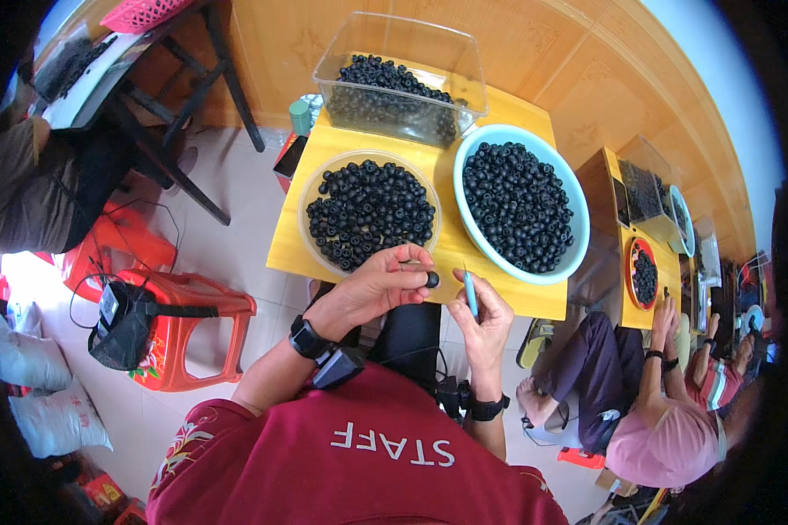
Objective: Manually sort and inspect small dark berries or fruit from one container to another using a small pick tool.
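My left hand (pixel 378 285) pinches one round black bead (pixel 432 279) between thumb and fingertips, just past the front edge of the yellow table (pixel 534 303). Close by on the right, my right hand (pixel 481 322) grips a slim light-blue pen-like tool (pixel 471 294) with a thin tip pointing up and away from me. The tip and the bead are a short gap apart. Beyond my left hand sits a clear round tray (pixel 305 229) of black beads, many showing a hole. A pale-blue basin (pixel 562 275) heaped with similar beads stands beyond my right hand.
At the table's back is a clear plastic bin (pixel 403 33) partly filled with black beads. Red plastic stools (pixel 203 306) are on the left, one bearing a black bag (pixel 118 328). Rightward, a person in pink (pixel 670 442) works at another table with an orange-rimmed bowl (pixel 632 284).
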Motion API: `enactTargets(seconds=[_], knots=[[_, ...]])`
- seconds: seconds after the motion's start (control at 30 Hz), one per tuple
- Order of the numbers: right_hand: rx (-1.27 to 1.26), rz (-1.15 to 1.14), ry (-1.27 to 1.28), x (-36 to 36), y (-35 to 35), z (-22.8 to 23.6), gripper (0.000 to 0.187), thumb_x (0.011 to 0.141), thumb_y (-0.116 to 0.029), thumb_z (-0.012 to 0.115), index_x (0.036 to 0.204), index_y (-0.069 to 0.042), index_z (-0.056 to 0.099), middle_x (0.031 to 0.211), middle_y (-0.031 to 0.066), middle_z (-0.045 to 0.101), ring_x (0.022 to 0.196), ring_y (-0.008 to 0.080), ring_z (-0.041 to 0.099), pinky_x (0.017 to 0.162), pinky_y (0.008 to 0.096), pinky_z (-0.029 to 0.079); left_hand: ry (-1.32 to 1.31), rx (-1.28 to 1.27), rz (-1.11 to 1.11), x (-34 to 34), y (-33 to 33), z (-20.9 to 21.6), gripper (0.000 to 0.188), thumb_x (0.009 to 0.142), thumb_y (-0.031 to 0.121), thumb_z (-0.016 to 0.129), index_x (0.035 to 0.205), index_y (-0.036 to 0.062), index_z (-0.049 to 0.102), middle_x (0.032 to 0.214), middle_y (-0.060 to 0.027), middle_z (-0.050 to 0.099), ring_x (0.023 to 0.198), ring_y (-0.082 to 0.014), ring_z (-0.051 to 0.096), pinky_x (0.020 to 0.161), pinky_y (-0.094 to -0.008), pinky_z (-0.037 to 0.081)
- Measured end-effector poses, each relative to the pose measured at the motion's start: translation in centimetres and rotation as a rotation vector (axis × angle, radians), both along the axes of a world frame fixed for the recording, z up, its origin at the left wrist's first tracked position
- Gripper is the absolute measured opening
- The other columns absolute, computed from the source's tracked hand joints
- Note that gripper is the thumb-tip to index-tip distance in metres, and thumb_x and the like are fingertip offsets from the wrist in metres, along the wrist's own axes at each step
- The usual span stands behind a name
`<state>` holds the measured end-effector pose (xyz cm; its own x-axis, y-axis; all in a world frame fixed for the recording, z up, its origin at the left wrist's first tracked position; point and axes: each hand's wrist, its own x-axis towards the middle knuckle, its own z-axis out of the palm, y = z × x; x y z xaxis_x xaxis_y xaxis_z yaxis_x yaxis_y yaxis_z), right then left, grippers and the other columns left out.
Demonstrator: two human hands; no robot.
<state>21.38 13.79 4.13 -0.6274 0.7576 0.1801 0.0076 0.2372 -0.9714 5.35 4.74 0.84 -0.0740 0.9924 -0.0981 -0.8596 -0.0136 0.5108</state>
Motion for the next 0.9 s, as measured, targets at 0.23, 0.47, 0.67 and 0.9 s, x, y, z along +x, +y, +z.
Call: enactTargets(seconds=[0.23,0.47,0.67,0.9], knots=[[-0.082,0.206,-0.050,-3.2,-1.5,0.8,0.024,0.070,-0.002,0.071,0.094,0.001,0.064,0.075,0.0007,0.053,0.069,0.0084,0.051,0.063,0.0210,0.041,0.112,-0.027,-0.063,-1.8,-1.2,-0.2,0.031,0.079,0.005,0.063,0.105,0.0053,0.045,0.095,-0.0061,0.060,0.077,-0.0109,0.059,0.069,-0.0223,0.050],[-0.516,0.360,-0.160,-3.8,-2.7,0.7,0.018,0.075,-0.008,0.069,0.091,-0.001,0.066,0.081,0.0030,0.062,0.079,0.0089,0.055,0.074,0.0233,0.042,0.123,-0.039,-0.277,-3.6,-3.9,-1.7,0.034,0.078,0.005,0.065,0.105,0.0053,0.045,0.090,-0.0053,0.060,0.071,-0.0114,0.059,0.068,-0.0229,0.049],[-0.388,0.400,-0.180,-4.2,-2.7,-0.5,0.017,0.073,-0.005,0.070,0.088,-0.001,0.066,0.081,0.0016,0.060,0.074,0.0072,0.053,0.068,0.0213,0.041,0.149,-0.095,-0.219,-4.0,-4.1,-1.2,0.030,0.079,0.009,0.064,0.103,0.0049,0.047,0.086,-0.0051,0.059,0.069,-0.0112,0.059,0.065,-0.0221,0.050],[-0.121,0.022,-0.329,-4.4,3.3,1.3,0.017,0.073,-0.006,0.068,0.089,-0.001,0.065,0.074,-0.0039,0.058,0.066,0.0043,0.048,0.061,0.0196,0.040,1.087,-0.291,0.356,-8.6,-0.5,-3.4,0.020,0.073,0.007,0.066,0.088,0.0009,0.056,0.074,-0.0073,0.060,0.059,-0.0133,0.059,0.055,-0.0252,0.049]])
